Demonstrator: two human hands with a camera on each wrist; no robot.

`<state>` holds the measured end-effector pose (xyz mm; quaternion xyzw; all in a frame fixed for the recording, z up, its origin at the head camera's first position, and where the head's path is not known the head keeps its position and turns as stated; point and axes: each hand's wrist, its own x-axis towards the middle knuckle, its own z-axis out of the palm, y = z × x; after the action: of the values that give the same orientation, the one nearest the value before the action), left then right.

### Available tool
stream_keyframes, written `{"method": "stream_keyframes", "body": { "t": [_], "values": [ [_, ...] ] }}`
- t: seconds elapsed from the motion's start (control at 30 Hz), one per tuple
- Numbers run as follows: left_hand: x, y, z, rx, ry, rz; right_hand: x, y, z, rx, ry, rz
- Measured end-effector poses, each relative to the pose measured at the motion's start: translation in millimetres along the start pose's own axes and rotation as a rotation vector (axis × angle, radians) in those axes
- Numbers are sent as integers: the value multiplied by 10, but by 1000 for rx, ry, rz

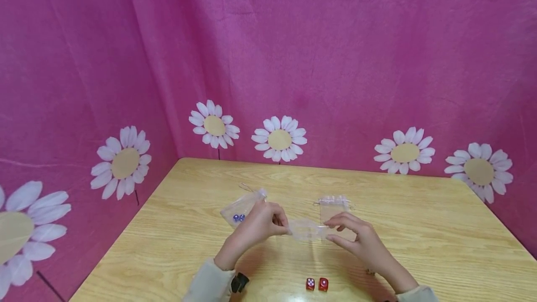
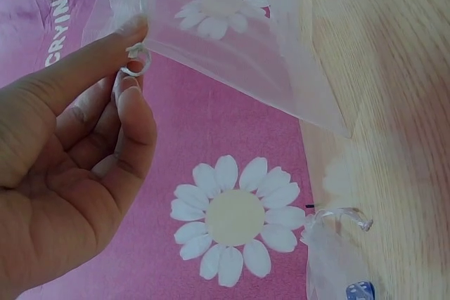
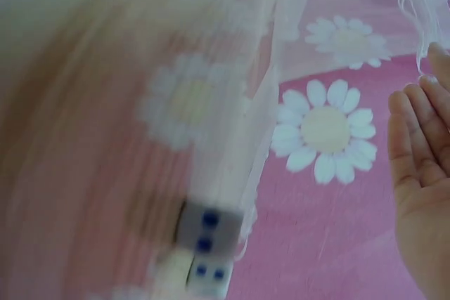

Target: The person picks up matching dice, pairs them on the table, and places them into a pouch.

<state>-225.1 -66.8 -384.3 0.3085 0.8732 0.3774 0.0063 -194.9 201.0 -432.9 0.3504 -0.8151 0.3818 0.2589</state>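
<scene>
My left hand pinches a sheer white drawstring pouch by a corner of its mouth, beside a knotted cord loop. The pouch hangs over the table, and nothing shows inside it. My right hand is at the pouch's other end, thumb and fingers apart around the mouth's edge. In the right wrist view its fingertips come right up to the cord. Blurred sheer fabric fills that view's left side, with white, blue-dotted dice beside it.
Behind my left hand lies another sheer pouch with blue dice in it. A third pouch lies beyond my right hand. Two red dice sit near the front of the wooden table. A pink flowered curtain stands behind.
</scene>
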Motion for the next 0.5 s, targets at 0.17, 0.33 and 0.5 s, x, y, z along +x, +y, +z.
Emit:
{"method": "stream_keyframes", "body": {
  "t": [0.17,0.33,0.5],
  "values": [
    [-7,1,-5,5,6,-10,-64,27,-77,-23,6,-2],
    [-10,-2,4,-1,3,-16,-108,10,-67,1,-82,-100],
    [-9,14,16,-3,3,-21,-145,-60,-12,23,-214,-175]
  ]
}}
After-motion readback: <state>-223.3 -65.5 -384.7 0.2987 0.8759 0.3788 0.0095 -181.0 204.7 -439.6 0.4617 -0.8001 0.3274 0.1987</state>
